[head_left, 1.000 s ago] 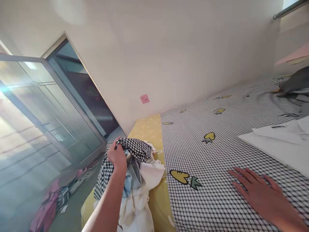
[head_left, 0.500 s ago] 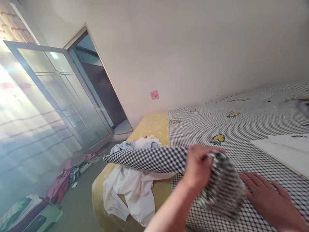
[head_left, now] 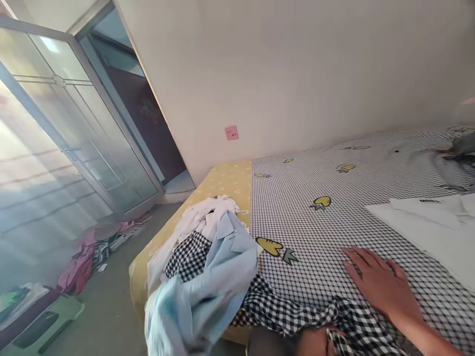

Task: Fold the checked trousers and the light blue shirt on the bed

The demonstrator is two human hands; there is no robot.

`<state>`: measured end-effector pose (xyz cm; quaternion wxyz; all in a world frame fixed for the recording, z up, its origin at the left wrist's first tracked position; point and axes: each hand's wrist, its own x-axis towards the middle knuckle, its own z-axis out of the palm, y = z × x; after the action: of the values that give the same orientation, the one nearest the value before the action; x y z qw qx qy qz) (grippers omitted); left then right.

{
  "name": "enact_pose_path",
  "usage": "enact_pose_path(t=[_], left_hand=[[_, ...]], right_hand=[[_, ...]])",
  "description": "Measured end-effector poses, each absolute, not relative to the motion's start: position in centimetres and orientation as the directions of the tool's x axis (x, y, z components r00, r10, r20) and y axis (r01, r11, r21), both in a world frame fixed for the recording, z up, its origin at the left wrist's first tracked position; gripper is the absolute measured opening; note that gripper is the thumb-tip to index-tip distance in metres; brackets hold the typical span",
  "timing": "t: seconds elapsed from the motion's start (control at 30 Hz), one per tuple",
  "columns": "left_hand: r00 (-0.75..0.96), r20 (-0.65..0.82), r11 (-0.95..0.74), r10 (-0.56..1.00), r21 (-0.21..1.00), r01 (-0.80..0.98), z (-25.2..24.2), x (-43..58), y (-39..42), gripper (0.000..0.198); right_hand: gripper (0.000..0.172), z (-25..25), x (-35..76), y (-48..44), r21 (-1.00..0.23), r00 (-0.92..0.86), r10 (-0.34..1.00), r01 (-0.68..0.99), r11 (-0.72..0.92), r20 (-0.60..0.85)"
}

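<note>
A black-and-white checkered garment [head_left: 282, 306] runs from the clothes pile across the near edge of the bed. At the bottom of the view, my left hand [head_left: 315, 341] is closed on its fabric; the fingers are partly cut off and covered. My right hand [head_left: 380, 279] lies flat on the checked bedspread [head_left: 297, 217], fingers spread, holding nothing. A light blue collared shirt [head_left: 232, 262] lies over part of the checkered garment, left of my left hand, its lower end blurred. Beneath and behind it are white clothes [head_left: 193, 217] on the yellow sheet [head_left: 232, 178].
White folded items [head_left: 419, 222] lie on the bed at right, with dark cables [head_left: 458, 153] beyond. A pink note [head_left: 232, 132] is on the wall. At left stand a glass door [head_left: 77, 109] and a green stool [head_left: 55, 321]; a pink bag [head_left: 77, 267] lies on the floor.
My left hand has moved down toward me with the checkered garment, which was stretched across the pile. The light blue shirt now shows on top. My right hand stays flat on the bed.
</note>
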<state>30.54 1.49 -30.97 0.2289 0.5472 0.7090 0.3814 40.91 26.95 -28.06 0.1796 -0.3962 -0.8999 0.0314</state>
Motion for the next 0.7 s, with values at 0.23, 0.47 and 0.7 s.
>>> enact_pose_path(t=[0.23,0.47,0.7], left_hand=[[-0.715,0.678,0.74,0.173,0.389,0.548,-24.2,21.1,-8.6,0.062],[-0.88,0.332,0.728,0.34,0.5,0.47,-25.4,17.6,-6.3,0.043],[-0.93,0.303,0.362,0.209,0.86,0.361,-26.2,18.6,-9.0,0.042]], right_hand=[[0.073,-26.7,40.9,26.2,-0.197,-0.618,0.745,0.721,0.664,0.249],[0.074,-25.1,41.0,25.4,-0.249,-0.609,0.767,0.726,0.641,0.199],[0.071,-24.7,41.0,25.0,-0.318,-0.603,0.765,0.697,0.643,0.224]])
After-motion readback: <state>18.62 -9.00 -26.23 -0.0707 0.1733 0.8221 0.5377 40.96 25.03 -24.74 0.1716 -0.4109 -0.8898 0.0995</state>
